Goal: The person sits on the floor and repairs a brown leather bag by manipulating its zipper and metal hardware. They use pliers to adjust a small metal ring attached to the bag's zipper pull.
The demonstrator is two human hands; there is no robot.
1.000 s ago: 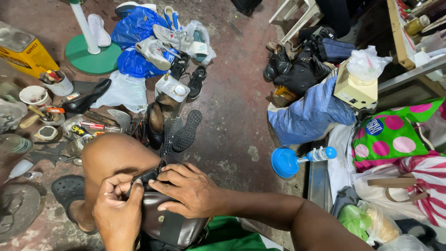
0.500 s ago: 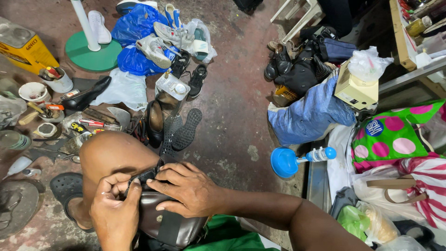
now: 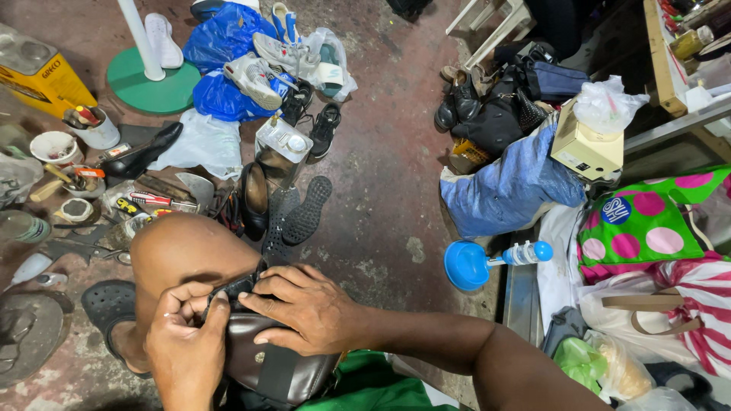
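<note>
Brown soft leather bag [image 3: 278, 365] on the knee: both hands, left hand [image 3: 186, 352] and right hand [image 3: 308, 308], pinch its black strap [image 3: 232, 288], fingers closed; supple, best gripped at the edge.

Floor w/ green stand base [image 3: 152, 87] top left, yellow can [image 3: 38, 72] beside it, white cup [image 3: 53, 146] & small tools [image 3: 141, 202] below. Blue bags [image 3: 221, 72] w/ sneakers [image 3: 251, 76] at top centre; metal tin [image 3: 280, 144], black shoe [image 3: 253, 199] & two loose soles [image 3: 297, 217] just under. Right: pile of black shoes [image 3: 487, 99], blue sack [image 3: 510, 186], cream box [image 3: 586, 148], blue funnel [image 3: 466, 265] touching a small bottle [image 3: 525, 253], green spotted bag [image 3: 647, 224], striped bag [image 3: 700, 304].
</note>
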